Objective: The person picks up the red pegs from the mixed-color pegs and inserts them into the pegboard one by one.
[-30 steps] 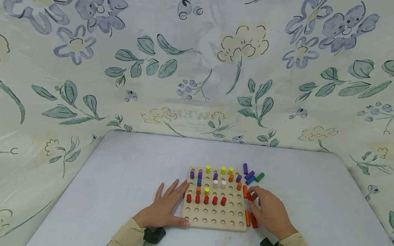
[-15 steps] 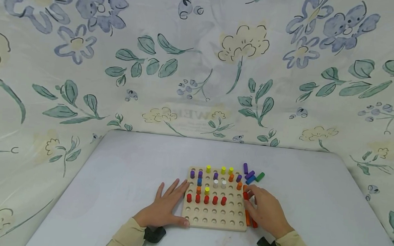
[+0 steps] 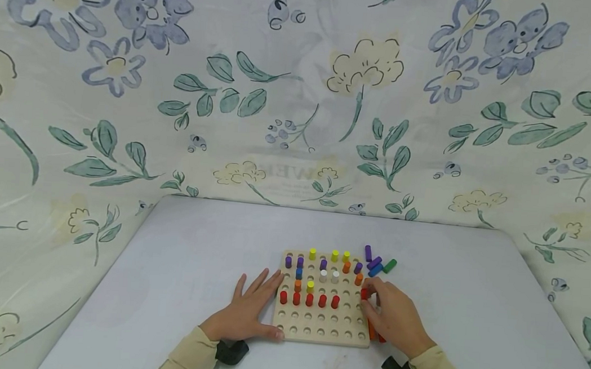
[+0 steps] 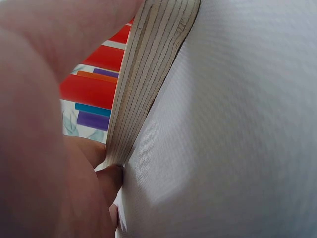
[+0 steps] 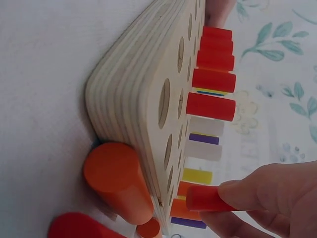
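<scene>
A wooden pegboard (image 3: 319, 339) with rows of round holes lies on the table. Several red pegs (image 3: 309, 300) stand in one row, with yellow, purple, white, blue and orange pegs in rows behind. My right hand (image 3: 398, 315) pinches a red peg (image 5: 208, 198) between thumb and fingers, over the board's right edge. At the board's left side my left hand (image 3: 244, 311) rests with fingers spread; its thumb lies by the near left corner. In the left wrist view, fingers (image 4: 110, 181) touch the board's layered side (image 4: 148, 74).
Loose purple pegs (image 3: 374, 262), a blue peg (image 3: 376, 270) and a green peg (image 3: 390, 266) lie beyond the board's far right corner. An orange peg (image 5: 119, 181) and a red peg (image 5: 81, 227) lie beside its right edge. A floral curtain (image 3: 301, 94) hangs behind the white table (image 3: 211, 230).
My right hand has moved left with the red peg, from beside the board to over its right edge. The left hand has stayed in place.
</scene>
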### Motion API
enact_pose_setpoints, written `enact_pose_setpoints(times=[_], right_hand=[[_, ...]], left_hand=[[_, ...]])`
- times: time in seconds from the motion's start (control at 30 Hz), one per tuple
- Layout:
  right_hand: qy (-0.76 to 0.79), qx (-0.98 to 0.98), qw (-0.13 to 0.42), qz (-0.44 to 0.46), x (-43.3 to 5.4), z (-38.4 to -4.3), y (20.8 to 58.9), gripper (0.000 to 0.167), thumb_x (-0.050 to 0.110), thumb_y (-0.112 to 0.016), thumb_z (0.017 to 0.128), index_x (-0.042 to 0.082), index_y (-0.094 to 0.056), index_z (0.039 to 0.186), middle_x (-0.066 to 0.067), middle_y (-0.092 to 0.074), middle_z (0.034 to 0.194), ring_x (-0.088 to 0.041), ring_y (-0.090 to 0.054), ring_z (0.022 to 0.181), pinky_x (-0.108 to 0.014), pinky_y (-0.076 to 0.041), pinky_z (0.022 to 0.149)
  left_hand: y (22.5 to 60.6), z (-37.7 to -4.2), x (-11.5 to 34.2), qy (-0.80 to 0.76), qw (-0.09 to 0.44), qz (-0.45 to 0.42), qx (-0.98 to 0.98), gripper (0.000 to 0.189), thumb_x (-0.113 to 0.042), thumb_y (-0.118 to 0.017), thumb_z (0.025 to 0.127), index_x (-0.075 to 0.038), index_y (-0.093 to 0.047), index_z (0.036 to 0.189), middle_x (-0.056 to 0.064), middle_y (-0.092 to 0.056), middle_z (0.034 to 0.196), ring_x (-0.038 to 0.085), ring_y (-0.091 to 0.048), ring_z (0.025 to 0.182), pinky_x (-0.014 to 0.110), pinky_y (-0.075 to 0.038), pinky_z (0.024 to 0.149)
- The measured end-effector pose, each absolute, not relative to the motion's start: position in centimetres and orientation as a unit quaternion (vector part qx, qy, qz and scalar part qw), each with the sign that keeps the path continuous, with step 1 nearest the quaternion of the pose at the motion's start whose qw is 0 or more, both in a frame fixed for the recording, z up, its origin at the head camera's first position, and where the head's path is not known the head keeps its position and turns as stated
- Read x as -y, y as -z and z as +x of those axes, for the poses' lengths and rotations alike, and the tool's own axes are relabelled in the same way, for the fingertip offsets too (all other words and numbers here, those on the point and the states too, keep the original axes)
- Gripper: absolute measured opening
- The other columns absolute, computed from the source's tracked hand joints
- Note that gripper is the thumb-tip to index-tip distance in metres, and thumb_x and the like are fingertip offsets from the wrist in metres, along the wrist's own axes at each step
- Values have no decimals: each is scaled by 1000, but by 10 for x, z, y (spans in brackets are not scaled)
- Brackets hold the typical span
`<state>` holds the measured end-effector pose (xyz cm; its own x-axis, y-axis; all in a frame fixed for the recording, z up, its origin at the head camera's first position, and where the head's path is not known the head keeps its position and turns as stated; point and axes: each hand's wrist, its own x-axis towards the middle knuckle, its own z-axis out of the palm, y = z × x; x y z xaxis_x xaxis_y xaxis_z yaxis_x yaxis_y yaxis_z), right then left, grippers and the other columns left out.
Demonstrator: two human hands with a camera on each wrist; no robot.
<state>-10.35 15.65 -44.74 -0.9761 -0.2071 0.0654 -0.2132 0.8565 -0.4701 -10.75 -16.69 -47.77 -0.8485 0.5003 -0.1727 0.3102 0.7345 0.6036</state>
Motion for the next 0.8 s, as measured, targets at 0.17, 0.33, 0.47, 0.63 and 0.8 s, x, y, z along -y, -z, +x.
enact_pose_setpoints(times=[0.17,0.33,0.47,0.63,0.8], right_hand=[[-240,963,13,118,-155,-103,447,29,16,-78,87,12,-64,112,1,-66,96,-10,-53,75,-24,-50,63],[-237,963,18,124,-153,-103,446,27,15,-79,87,11,-64,109,0,-67,96,-10,-55,76,-25,-52,65],[-236,963,21,124,-152,-103,445,27,16,-80,86,11,-65,108,0,-67,95,-10,-56,77,-26,-54,66],[-240,962,28,127,-150,-103,445,27,16,-81,85,12,-65,106,0,-68,94,-10,-55,77,-25,-52,64],[-244,960,29,133,-149,-102,445,27,15,-82,85,13,-65,105,1,-68,94,-10,-54,76,-24,-52,64]], left_hand=[[479,-108,167,-288,164,219,-918,117,-63,-77,78,-5,-18,161,12,-18,167,37,0,154,66,14,114],[479,-108,167,-288,165,219,-917,117,-63,-77,78,-5,-18,161,12,-17,167,37,0,154,66,15,114],[480,-108,167,-288,165,221,-917,117,-63,-77,78,-5,-18,161,12,-17,167,37,0,154,66,15,114],[481,-109,167,-286,162,223,-918,117,-63,-76,78,-5,-18,161,12,-17,167,37,0,154,66,15,114],[481,-109,167,-286,162,222,-918,117,-64,-76,78,-6,-18,161,12,-17,167,36,0,154,66,15,114]])
